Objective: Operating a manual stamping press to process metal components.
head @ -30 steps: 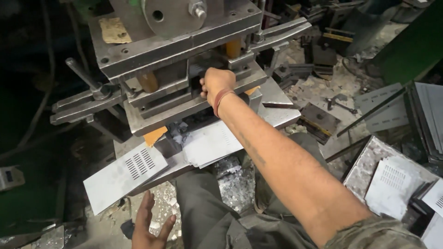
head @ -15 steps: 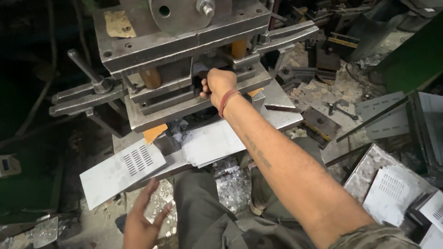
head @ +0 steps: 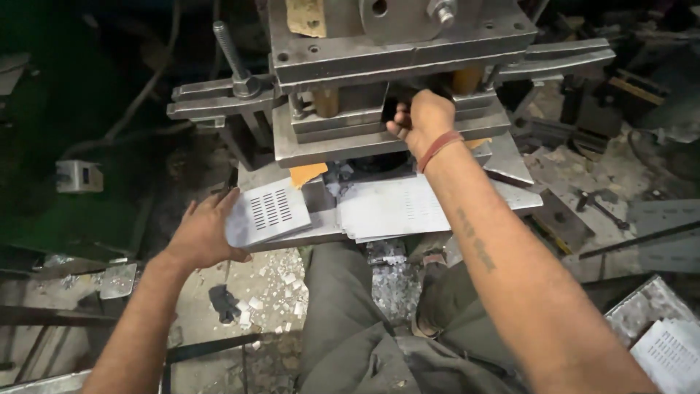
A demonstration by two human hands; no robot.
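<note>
My left hand (head: 208,235) lies near left, fingers spread flat. My right hand (head: 421,117) reaches far, arm outstretched, fingers curled.

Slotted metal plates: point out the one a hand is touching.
It is the plate at the left end of the press table, under the left hand. The stacked plates and those at bottom right lie untouched.

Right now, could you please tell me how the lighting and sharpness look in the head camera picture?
Head view: the grey steel press and the perforated grey metal sheet under the left hand are well lit and sharp; the right hand reaches into the press's shadowed gap; the left background is nearly black; the picture's edges look slightly stretched.
</note>
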